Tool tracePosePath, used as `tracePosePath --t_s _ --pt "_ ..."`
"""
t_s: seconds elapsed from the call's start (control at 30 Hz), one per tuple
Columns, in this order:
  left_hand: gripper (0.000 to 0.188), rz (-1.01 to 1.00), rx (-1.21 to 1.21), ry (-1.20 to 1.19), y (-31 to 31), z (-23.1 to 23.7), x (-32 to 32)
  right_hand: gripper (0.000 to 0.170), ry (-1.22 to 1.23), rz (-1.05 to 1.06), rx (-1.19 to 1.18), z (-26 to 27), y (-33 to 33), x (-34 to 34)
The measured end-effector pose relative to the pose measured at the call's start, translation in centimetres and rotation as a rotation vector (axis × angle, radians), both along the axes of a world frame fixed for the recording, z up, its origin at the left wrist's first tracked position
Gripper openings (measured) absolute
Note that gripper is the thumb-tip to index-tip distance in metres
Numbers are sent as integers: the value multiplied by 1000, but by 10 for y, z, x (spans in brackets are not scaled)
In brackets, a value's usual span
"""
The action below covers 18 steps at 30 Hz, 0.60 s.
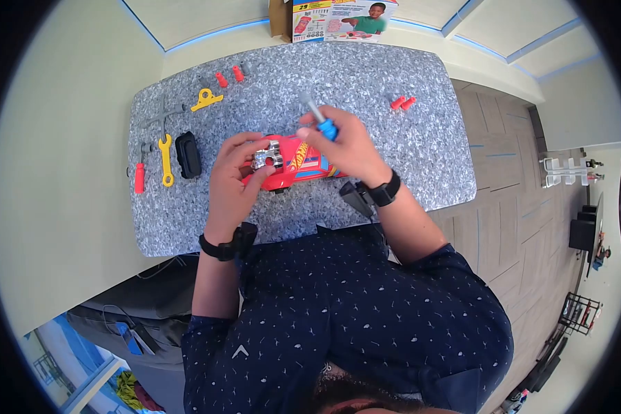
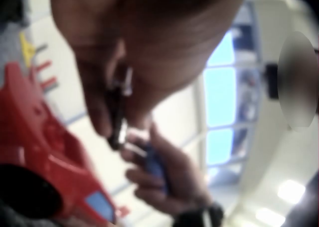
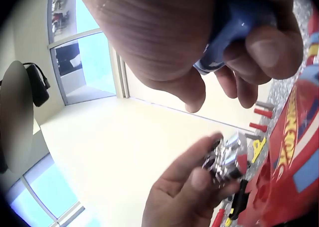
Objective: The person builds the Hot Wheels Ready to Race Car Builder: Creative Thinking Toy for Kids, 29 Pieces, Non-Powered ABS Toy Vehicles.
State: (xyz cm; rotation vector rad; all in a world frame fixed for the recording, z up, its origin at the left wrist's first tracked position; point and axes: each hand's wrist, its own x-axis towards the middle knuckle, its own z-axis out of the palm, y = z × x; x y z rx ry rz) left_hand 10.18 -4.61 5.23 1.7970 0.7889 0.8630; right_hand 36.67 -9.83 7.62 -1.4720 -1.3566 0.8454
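Observation:
My left hand [image 1: 229,181] pinches a chrome toy engine piece [image 1: 268,156] between thumb and fingers, over one end of a red toy car [image 1: 280,181]. In the right wrist view the engine piece [image 3: 228,159] appears raised beside the car's body [image 3: 294,152], its shiny cylinders showing. My right hand [image 1: 352,146] grips a toy screwdriver by its blue handle [image 1: 328,129]. The screwdriver's grey shaft [image 1: 312,107] points up and away from the car. Part of the car's printed side lies hidden under the right hand.
To the left on the speckled table [image 1: 421,165] lie a yellow wrench [image 1: 165,159], a black tray-like part [image 1: 187,155], a red-handled tool [image 1: 139,178] and a grey cross-shaped tool [image 1: 162,117]. A yellow piece [image 1: 207,101] and small red parts [image 1: 238,74] sit farther back. Behind stands a printed box [image 1: 345,24].

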Motion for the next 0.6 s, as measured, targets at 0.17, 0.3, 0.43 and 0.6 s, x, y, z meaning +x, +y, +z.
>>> tracePosePath --t_s 0.17,0.3,0.43,0.6 --pt "54 -4 274 260 8 -5 -11 31 149 -119 27 -21 -6 31" --pt "61 16 287 322 10 -7 -9 36 -250 -365 -67 -26 -16 74" --pt "65 15 300 299 11 -14 -9 28 -485 -554 -5 -33 -15 127" --pt "69 2 330 306 11 -21 -9 30 -820 -545 131 -38 0 158"
